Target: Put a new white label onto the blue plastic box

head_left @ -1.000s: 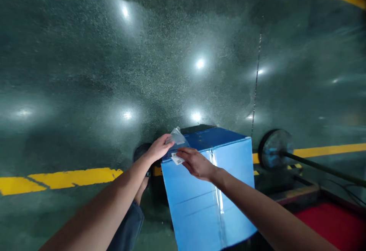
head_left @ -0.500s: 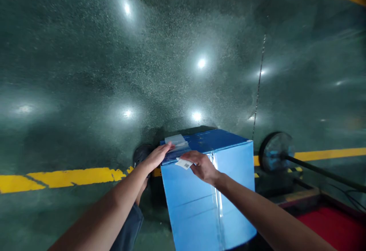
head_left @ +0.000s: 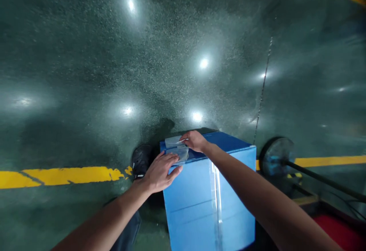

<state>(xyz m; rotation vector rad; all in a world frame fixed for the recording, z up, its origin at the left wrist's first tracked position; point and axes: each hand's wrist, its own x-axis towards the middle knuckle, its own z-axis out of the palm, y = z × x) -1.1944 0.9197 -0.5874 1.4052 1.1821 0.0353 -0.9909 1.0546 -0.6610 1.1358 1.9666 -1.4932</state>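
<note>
A blue corrugated carton (head_left: 206, 205) stands on the floor in front of me, with clear tape down its front seam. A clear plastic pouch (head_left: 177, 152) lies flat on its top near the left corner. My left hand (head_left: 161, 173) rests on the pouch's near edge and the carton's front top edge. My right hand (head_left: 195, 141) reaches over the carton's top, its fingertips at the far side of the pouch. A thin white label (head_left: 180, 141) shows at those fingertips, mostly hidden.
A dark shoe (head_left: 140, 161) and a denim trouser leg (head_left: 127, 234) show left of the carton. To the right stand a round dark disc on a black rod (head_left: 276, 157) and a red mat (head_left: 340, 234). A yellow line (head_left: 68, 175) runs across the glossy green floor.
My right hand has moved up and away from the carton's front edge to its top. My left hand has slid down onto the near edge. The label no longer shows at the front edge.
</note>
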